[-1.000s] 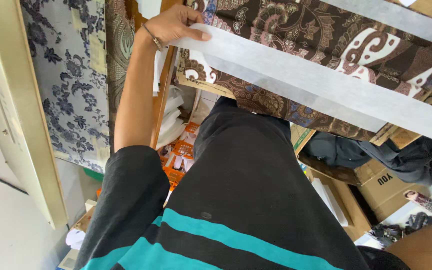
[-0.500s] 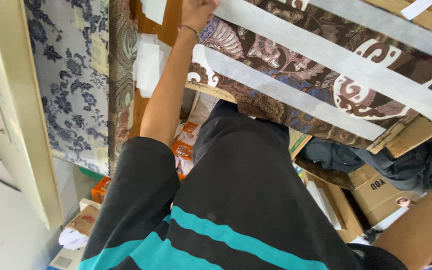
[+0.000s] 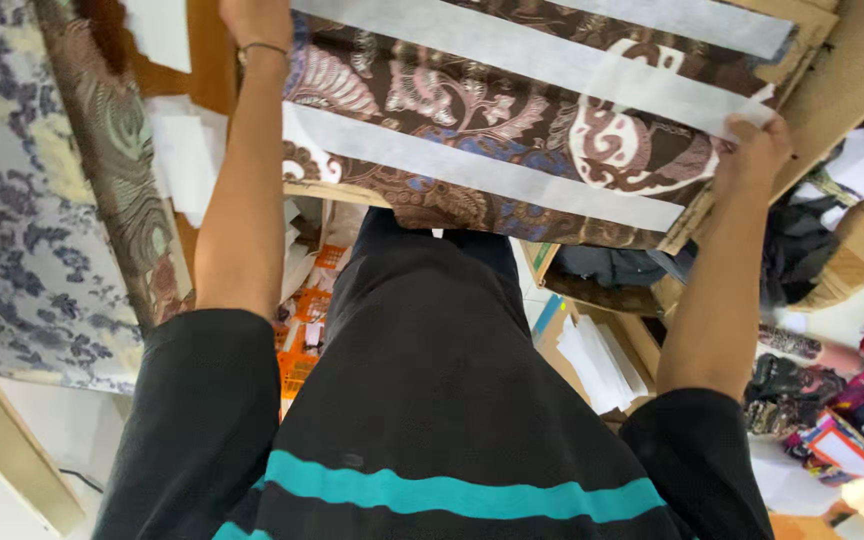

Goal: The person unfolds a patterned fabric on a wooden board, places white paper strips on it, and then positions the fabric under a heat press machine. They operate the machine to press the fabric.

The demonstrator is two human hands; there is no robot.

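A broad brown cloth, woven-looking with pale curling motifs and blue touches, is lying spread across a wooden table and filling the top of the view. 3 long white strips of thin, matte material are running across the cloth side by side, each straight-edged and slightly see-through where the pattern is showing beneath.

A grey-blue floral fabric is hanging at the far side of the view, with a narrower gold-brown patterned length draping beside it. The person's black shirt with 1 teal stripe is taking up the lower middle.

The left hand, wearing a thin bracelet at the wrist, is resting at one end of the cloth near the top edge; its fingers are cut off by the frame, so whether they are curled or flat cannot be told. The right hand is sitting at the opposite end of the cloth, its fingers curling closed over the edge where the middle strip is ending.

Below the table, an orange crate-like box is showing beside the shirt, a stack of white sheets is lying in a cardboard box, and bright folded textiles are piling at the lower corner.
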